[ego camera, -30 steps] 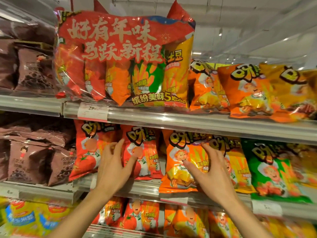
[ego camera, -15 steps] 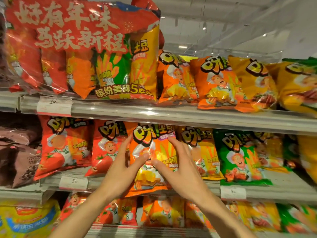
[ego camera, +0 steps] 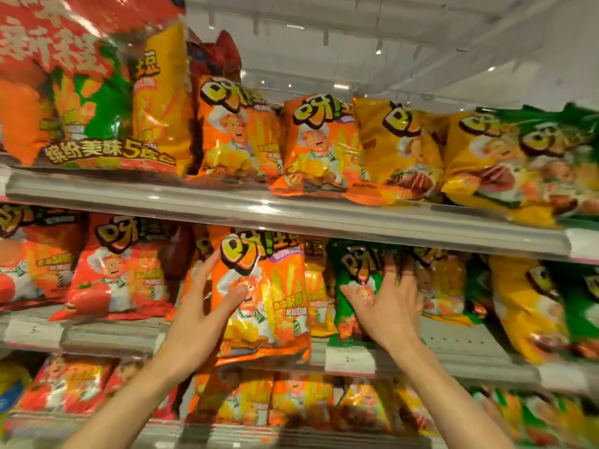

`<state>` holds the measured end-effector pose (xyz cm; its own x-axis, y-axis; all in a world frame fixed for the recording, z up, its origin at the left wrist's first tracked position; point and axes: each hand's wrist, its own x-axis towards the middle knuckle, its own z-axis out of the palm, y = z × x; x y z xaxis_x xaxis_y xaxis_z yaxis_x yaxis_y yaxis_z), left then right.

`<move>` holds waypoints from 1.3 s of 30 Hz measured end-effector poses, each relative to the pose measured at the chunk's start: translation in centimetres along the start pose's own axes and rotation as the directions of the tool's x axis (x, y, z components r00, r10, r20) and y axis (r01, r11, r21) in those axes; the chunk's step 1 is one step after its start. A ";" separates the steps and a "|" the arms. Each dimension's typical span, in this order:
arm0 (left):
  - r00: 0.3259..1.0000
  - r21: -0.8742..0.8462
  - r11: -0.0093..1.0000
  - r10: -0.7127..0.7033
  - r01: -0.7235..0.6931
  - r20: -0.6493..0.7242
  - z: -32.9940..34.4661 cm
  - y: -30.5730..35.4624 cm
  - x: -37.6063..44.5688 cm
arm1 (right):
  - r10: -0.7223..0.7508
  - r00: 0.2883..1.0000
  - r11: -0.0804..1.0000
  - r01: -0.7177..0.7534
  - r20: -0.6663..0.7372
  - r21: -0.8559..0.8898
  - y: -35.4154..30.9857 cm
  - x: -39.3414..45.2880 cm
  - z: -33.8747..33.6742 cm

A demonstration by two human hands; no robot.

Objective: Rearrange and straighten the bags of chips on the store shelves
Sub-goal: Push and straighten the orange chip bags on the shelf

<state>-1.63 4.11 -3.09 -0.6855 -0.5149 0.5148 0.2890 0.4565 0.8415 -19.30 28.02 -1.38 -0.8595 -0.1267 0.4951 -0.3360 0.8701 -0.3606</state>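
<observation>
Left hand (ego camera: pixel 201 322), fingers spread, cups the upright orange bag's (ego camera: pixel 269 306) left edge at the shelf's front edge (ego camera: pixel 453 361); right hand (ego camera: pixel 387 306), fingers spread, presses the green bag (ego camera: pixel 351 270) beside it

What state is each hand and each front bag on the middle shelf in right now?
Left hand: open, thumb across the orange chip bag's front.
Right hand: open, fingers spread on the green chip bag.
Orange chip bag: upright, bottom edge overhanging the shelf lip.
Green chip bag: upright, partly behind the hand.
Red chip bag: leaning back, untouched.
Yellow chip bag: tilted, blurred.
</observation>
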 end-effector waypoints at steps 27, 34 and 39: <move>1.000 0.060 0.998 -0.009 0.010 -0.018 -1.8 -0.3 0.2 | -0.312 0.948 0.924 0.288 0.061 0.252 -2.0 -1.8 -0.1; 0.998 0.126 0.991 -0.042 0.048 -0.049 -5.4 -0.8 -0.3 | -0.171 0.951 0.854 0.013 0.257 0.519 -6.8 -1.9 3.7; 0.998 0.114 0.992 -0.051 0.055 -0.037 -5.7 -1.5 -0.6 | -0.151 0.980 0.866 0.065 0.134 0.496 -6.0 -1.2 2.2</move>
<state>2.16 -0.39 -3.75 -0.6745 -0.5637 0.4768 0.1731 0.5071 0.8443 -17.10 21.90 -1.59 -0.8429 -0.3188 0.4335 -0.5381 0.5086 -0.6722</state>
